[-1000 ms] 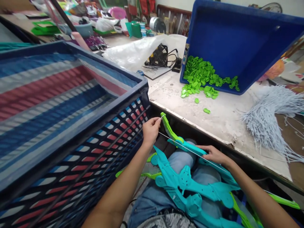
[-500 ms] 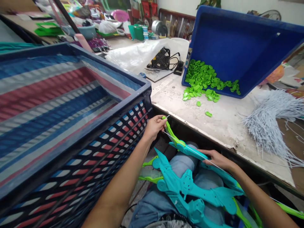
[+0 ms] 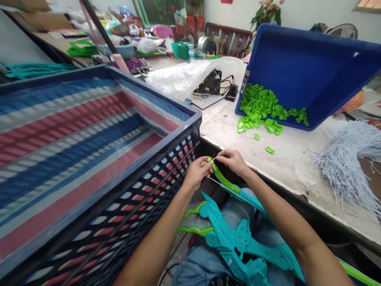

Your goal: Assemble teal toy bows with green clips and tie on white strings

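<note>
My left hand [image 3: 197,173] pinches the tip of a bright green limb [image 3: 224,178] of a toy bow, with its teal middle part running down to the right under my right forearm. A white cord [image 3: 219,182] stretches along that bow from the left fingers. Right at the tip, my right hand [image 3: 234,161] closes thumb and finger on the short white end of the cord. On my lap lie more teal toy bows [image 3: 230,234] with green limbs [image 3: 196,230], partly covered by my right arm.
A dark blue crate [image 3: 195,119] lined with striped sheeting stands on the left. On the worktable [image 3: 218,123] are a tipped blue bin [image 3: 297,75], green plastic pieces [image 3: 262,103], a bundle of white cords [image 3: 348,155] and a small black fan [image 3: 211,82].
My right hand has left the teal part of the bow and moved up to the tip, where it now pinches the cord end. The left hand keeps its hold; the view has shifted slightly.
</note>
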Tool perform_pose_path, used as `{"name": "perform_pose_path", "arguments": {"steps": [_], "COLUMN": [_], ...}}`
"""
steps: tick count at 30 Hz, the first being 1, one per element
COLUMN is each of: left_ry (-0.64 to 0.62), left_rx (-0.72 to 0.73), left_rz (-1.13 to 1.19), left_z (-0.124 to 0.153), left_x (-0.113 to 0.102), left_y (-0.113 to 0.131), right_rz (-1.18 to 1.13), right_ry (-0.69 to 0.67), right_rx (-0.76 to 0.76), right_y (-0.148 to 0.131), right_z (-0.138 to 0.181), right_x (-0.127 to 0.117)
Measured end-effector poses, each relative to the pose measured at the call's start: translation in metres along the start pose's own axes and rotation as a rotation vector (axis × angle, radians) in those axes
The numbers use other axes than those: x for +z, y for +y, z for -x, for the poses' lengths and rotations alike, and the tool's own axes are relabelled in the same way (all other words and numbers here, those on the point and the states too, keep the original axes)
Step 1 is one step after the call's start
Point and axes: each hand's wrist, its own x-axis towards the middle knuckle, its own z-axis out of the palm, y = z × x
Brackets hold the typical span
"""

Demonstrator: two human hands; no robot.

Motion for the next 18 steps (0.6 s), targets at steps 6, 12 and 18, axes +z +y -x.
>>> {"name": "perform_pose_path", "arguments": {"steps": [6,12,18], "left_ry": [0.101,0.157,-0.046], "left_rx": [0.051,0.425,0.128], "left_rz": [-0.325,-0.494,-0.132], "left_z": [-0.001,0.005,-0.01], "left_x": [-0.007,0.005,0.02], "left_y": [-0.003,-0.006,0.012], "right_rz": [0.258,0.382,0.173], "right_ry": [0.051,0.64,0.545], "right_rx": [-0.156,-0.068,-0.374], "right_y": [-0.012,-0.028,-0.044], "right_z": [-0.002,-0.051,-0.003], "right_x": [0.003,-0.047,-0.003]}}
